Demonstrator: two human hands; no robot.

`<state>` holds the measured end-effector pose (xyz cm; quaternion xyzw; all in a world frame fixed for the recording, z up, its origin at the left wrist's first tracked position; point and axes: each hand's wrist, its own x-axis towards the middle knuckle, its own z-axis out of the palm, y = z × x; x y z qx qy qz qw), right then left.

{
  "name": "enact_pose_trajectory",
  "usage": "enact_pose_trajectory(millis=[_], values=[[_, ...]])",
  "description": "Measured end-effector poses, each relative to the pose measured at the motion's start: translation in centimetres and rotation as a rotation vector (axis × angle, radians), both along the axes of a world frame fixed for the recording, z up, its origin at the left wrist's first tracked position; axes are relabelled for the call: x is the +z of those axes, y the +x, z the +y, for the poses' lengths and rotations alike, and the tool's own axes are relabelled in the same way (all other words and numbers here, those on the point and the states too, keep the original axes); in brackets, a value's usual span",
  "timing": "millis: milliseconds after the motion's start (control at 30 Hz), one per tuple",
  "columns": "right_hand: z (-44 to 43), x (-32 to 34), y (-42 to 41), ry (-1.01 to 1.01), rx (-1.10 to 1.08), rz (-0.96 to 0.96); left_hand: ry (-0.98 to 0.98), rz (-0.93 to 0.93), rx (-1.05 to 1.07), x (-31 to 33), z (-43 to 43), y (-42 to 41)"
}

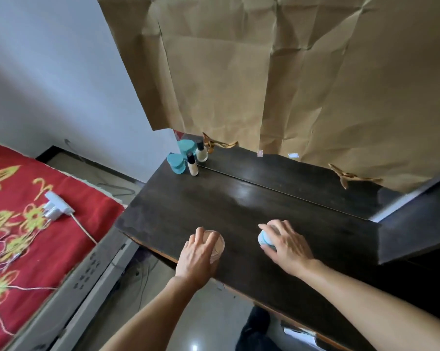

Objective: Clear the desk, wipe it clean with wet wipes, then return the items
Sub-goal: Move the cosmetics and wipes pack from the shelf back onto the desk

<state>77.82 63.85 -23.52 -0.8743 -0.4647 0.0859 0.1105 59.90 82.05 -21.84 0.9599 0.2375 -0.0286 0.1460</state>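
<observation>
On the dark wooden desk (239, 211), my left hand (198, 254) grips a clear, pale pink jar (217, 245) near the front edge. To its right, my right hand (284, 241) closes over a light blue jar (264, 238), which rests on the desk. At the back left corner stand a teal jar (176, 163) and a small cream bottle with a black cap (192, 164). Both show again as a reflection in the mirror strip behind them.
Crumpled brown paper (264, 72) covers the mirror behind the desk. A bed with a red flowered cover (16, 224) lies to the left, with a white charger (55, 205) and cables on it. A dark cabinet edge (416, 224) juts in at the right. Tiled floor lies below.
</observation>
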Motion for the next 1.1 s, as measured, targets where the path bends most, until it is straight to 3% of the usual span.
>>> enact_pose_trajectory(millis=[367, 600, 900, 1100], values=[[12.2, -3.0, 7.0, -0.021, -0.125, 0.152, 0.039, 0.075, -0.038, -1.6, 12.1, 9.9], [17.6, -3.7, 8.6, -0.051, -0.262, 0.141, 0.001, 0.069, -0.152, -3.6, 18.1, 15.7], [23.1, -5.5, 8.7, -0.023, -0.502, 0.108, 0.001, 0.032, -0.369, -8.1, 22.4, 21.2], [24.2, -5.7, 8.1, 0.019, -0.568, 0.186, 0.021, -0.009, -0.451, -7.8, 23.9, 21.2]])
